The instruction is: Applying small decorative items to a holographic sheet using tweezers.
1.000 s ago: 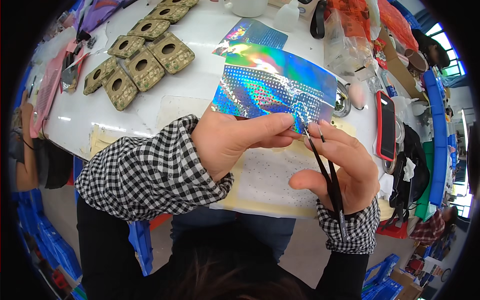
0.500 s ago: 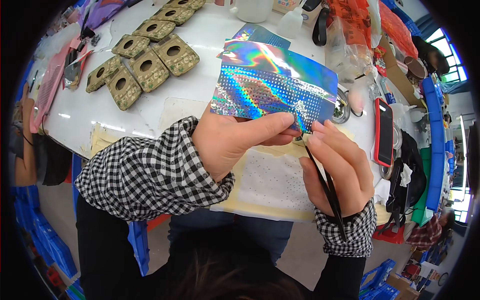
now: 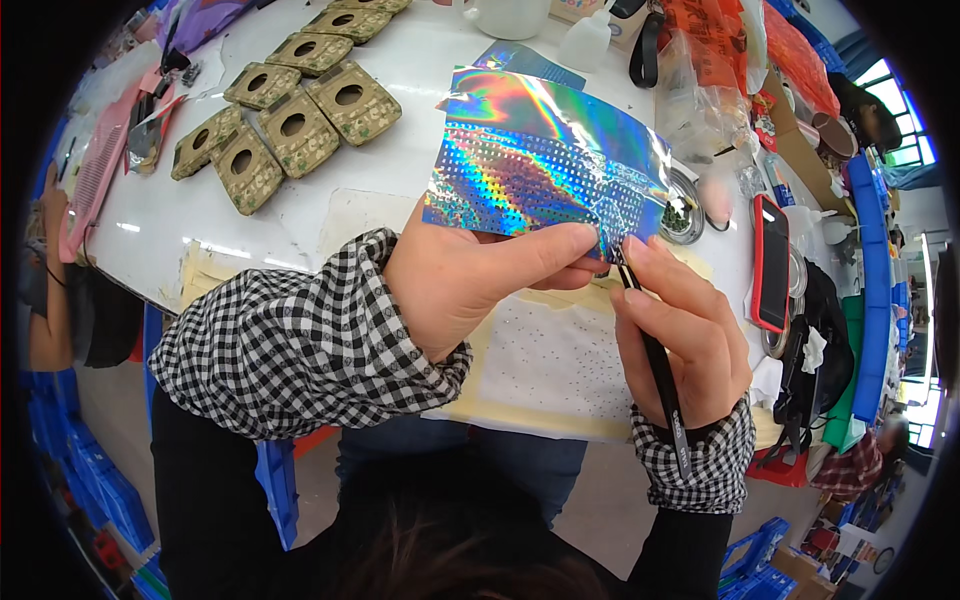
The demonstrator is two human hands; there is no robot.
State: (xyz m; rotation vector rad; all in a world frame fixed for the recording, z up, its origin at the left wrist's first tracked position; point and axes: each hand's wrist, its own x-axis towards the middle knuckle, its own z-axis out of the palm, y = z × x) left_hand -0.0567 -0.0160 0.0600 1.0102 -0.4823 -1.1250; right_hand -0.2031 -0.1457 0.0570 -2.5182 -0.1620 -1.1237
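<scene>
My left hand (image 3: pixel 480 275) is closed on the lower edge of a shiny blue holographic sheet (image 3: pixel 560 130), thumb on top and fingers beneath. Rows of small dots cover the sheet's lower half. Between the fingers of my right hand (image 3: pixel 690 330) are black tweezers (image 3: pixel 658 365), their tips touching the sheet's bottom edge near my left thumb. A second holographic sheet (image 3: pixel 530 62) lies partly hidden behind the first. Below my hands, white paper (image 3: pixel 550 365) dotted with tiny dark specks is spread on the table.
Several camouflage pieces with round holes (image 3: pixel 305 125) lie at the far left. A round metal dish (image 3: pixel 683 215) with small green bits sits beside the sheet. Farther right is a red-cased phone (image 3: pixel 769 265). A white squeeze bottle (image 3: pixel 586 42) and plastic bags (image 3: pixel 695 95) stand behind.
My right hand has shifted slightly right and turned the tweezers, whose arms now appear closer together. The sheet has tilted slightly in my left hand.
</scene>
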